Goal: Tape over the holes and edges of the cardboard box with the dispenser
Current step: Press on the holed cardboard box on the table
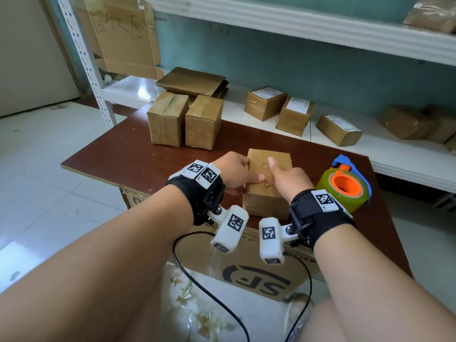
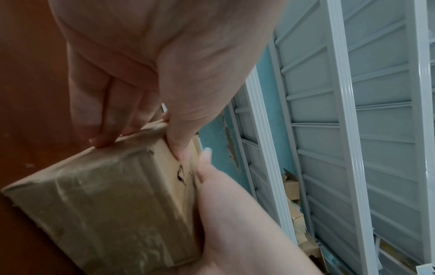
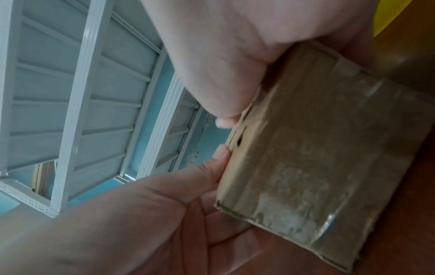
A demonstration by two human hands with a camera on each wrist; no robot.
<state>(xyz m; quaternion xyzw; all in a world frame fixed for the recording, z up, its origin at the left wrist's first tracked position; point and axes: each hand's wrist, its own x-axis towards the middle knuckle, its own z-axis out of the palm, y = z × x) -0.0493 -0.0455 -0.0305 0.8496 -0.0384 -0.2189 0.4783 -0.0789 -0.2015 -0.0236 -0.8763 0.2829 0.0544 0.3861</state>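
A small brown cardboard box (image 1: 267, 191), partly covered in clear tape, lies on the dark red table (image 1: 123, 149). Its top face has small torn holes (image 1: 266, 185). My left hand (image 1: 238, 172) grips its left side, thumb on top. My right hand (image 1: 286, 178) holds the right side, thumb lying along the top. The left wrist view shows the box (image 2: 105, 201), a hole (image 2: 181, 174) and my left hand (image 2: 146, 134). The right wrist view shows the box (image 3: 317, 148) with both thumbs beside a hole (image 3: 238, 142). The blue-and-orange tape dispenser (image 1: 345, 186) stands untouched right of the box.
Two upright cardboard boxes (image 1: 167, 118) (image 1: 203, 120) stand at the table's far edge. Behind them a white shelf (image 1: 246, 119) carries labelled parcels (image 1: 265, 102) and flattened cardboard (image 1: 192, 81). A large printed carton (image 1: 259, 275) sits under the table's near edge. A black cable (image 1: 197, 280) hangs below my wrists.
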